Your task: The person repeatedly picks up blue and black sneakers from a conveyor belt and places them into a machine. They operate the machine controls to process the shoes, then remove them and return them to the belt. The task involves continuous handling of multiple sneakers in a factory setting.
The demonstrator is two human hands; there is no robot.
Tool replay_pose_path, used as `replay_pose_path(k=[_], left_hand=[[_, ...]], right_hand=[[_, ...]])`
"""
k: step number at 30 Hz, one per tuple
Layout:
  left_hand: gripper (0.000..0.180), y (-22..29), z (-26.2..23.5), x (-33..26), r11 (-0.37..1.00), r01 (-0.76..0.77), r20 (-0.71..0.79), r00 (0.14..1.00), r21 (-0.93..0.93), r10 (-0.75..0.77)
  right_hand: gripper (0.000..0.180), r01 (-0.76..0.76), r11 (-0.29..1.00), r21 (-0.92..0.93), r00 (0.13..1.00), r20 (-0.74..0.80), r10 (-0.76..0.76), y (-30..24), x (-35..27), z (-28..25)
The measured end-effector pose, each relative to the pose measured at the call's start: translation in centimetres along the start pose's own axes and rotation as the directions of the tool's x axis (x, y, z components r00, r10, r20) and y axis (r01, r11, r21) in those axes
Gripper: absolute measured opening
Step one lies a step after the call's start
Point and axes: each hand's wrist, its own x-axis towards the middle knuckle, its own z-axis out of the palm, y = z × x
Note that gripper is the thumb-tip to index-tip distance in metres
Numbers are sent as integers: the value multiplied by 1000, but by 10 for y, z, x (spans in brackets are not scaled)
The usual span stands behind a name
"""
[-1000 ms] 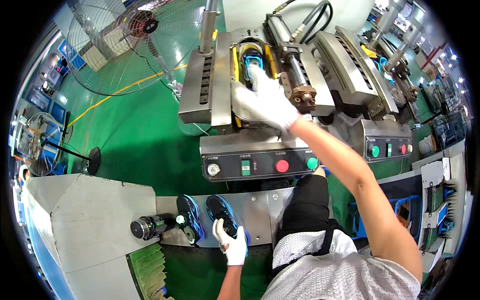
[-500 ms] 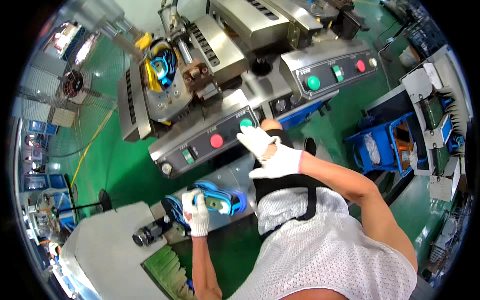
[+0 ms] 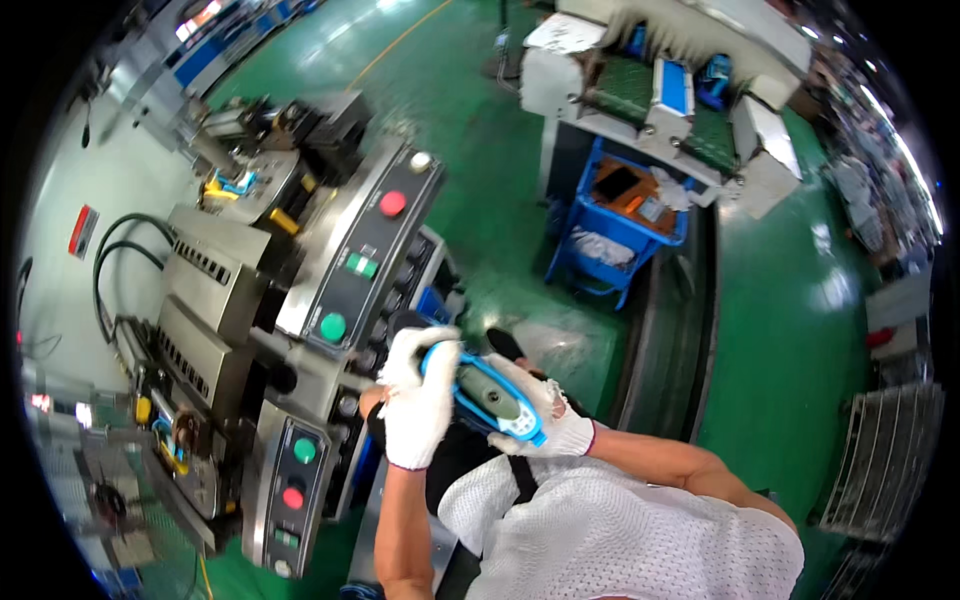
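Note:
In front of my body I hold a blue shoe upper (image 3: pixel 492 396) fitted around a grey-green last with a dark hole in its top. My gloved left hand (image 3: pixel 418 395) grips one end, its thumb over the blue edge. Along the opposite side, my gloved right hand (image 3: pixel 548 408) wraps the shoe from beneath; some of its fingers are hidden. Just left of my left hand stands a machine with a control panel (image 3: pixel 350 255) bearing green and red buttons. A second, similar panel (image 3: pixel 290 480) sits nearer me.
A blue cart (image 3: pixel 610 225) holding a brown board and white cloth stands ahead to the right. Behind it is a conveyor machine (image 3: pixel 625 90) with blue pieces on it. Metal racks (image 3: pixel 885 460) line the far right. Another blue-and-yellow piece (image 3: pixel 235 183) sits in the far machine.
My view has swung right, toward the cart and conveyor. My left hand has lifted a blue shoe from the low surface, and my right hand has left the green button and taken hold too.

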Motion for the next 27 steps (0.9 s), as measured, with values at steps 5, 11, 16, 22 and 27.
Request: replay_pose_path(k=[5, 11, 16, 22, 27], left_hand=[[76, 47, 69, 58, 915, -352, 172, 906, -199, 386], [67, -6, 90, 35, 952, -305, 275, 917, 15, 290], [54, -94, 102, -18, 984, -3, 321, 945, 176, -54], [49, -125, 80, -81, 899, 392, 146, 895, 194, -422], [49, -137, 44, -112, 877, 440, -56, 897, 195, -438]], right_hand=[[66, -12, 900, 435, 735, -606, 303, 26, 35, -81], [76, -126, 990, 64, 492, -863, 118, 120, 203, -276], [83, -252, 909, 333, 441, -796, 414, 190, 340, -406], [76, -607, 786, -115, 585, -735, 344, 319, 400, -526], [84, -600, 730, -328, 731, -596, 333, 321, 351, -489]])
